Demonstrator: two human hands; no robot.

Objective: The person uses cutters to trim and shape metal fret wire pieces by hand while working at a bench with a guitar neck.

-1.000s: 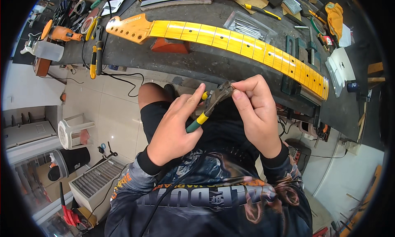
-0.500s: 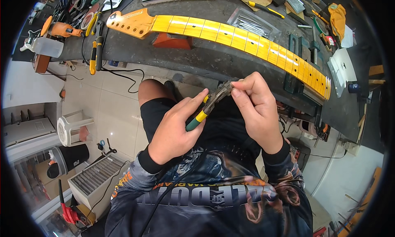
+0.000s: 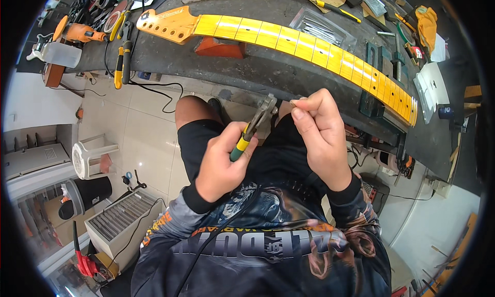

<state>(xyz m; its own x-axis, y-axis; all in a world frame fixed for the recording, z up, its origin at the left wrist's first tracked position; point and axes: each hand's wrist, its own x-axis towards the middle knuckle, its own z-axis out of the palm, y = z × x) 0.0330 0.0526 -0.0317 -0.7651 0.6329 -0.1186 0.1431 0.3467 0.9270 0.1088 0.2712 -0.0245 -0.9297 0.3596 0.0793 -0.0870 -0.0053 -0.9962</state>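
My left hand (image 3: 224,163) is wrapped round green-and-yellow handled cutting pliers (image 3: 248,127), their metal head angled up and right. To their right, my right hand (image 3: 322,137) pinches a small thin piece (image 3: 294,103) between thumb and index fingertip, apart from the pliers; it is too small to name surely. Beyond both hands, a guitar neck (image 3: 294,45) with a glossy yellow fretboard and wooden headstock (image 3: 167,27) lies along the bench. An orange block (image 3: 219,50) is under it near the headstock, and a dark vise (image 3: 370,107) under its other end.
The dark bench (image 3: 170,59) holds an orange power tool (image 3: 82,33), more pliers (image 3: 121,65), a tray of files (image 3: 319,31), an orange glove (image 3: 426,29) and cables. Below are a white stool (image 3: 86,158), a black bin (image 3: 93,191) and a slatted box (image 3: 119,219).
The pliers' head has drawn left, away from my right fingertips, and turned more upright. My left fingers have curled further round the handles. My right hand keeps its pinch.
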